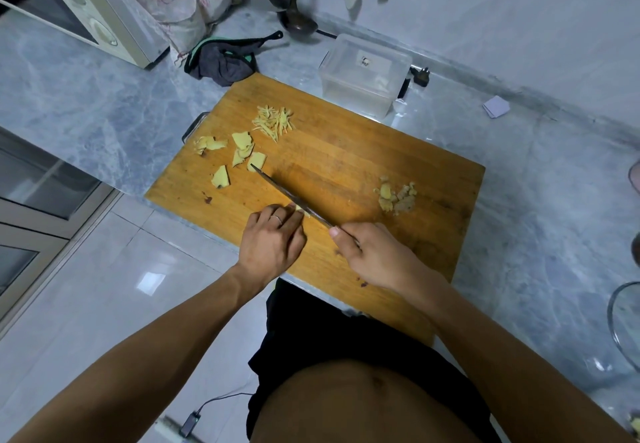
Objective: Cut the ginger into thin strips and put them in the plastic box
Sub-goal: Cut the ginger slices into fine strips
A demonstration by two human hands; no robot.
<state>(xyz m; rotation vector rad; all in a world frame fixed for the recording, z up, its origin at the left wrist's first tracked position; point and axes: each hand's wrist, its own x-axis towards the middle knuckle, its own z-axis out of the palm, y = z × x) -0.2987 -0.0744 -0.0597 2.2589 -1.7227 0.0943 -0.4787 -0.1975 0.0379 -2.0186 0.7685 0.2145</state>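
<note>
On the wooden cutting board (346, 165), the left hand (272, 238) curls over a ginger piece (298, 208); the right hand (367, 252) grips the knife (291, 195), its blade running from near right to far left. A slip risks nicking fingertips. Strips (273, 122) await the empty plastic box (363, 74).

Both hands (272, 238) (372, 252) curled, gripping.

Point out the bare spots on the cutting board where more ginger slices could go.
The cutting board is bare in the middle, between the strips and the peel scraps, and along its far right edge. The left side is crowded with ginger slices around the knife tip.
</note>
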